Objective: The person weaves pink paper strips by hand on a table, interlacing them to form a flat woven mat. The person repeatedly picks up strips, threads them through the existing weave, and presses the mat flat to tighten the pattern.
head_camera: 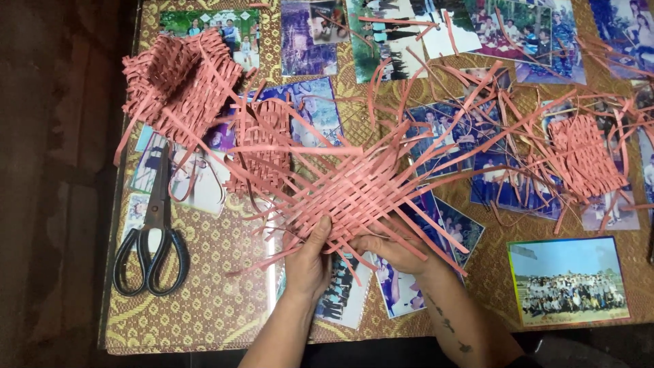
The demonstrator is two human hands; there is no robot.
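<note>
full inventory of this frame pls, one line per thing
woven strip mat: 1, pink, table centre, under both hands
finished woven pieces: 3, pink, top left, left of centre, right side
loose strips: many, pink, scattered across upper right
scissors: 1, black handles, left edge of table
photo prints: many, multicoloured, lying flat all over the table
table: 1, gold patterned cover
left hand: 1, thumb pressing on the mat's near edge
right hand: 1, fingers on the mat's near edge
</note>
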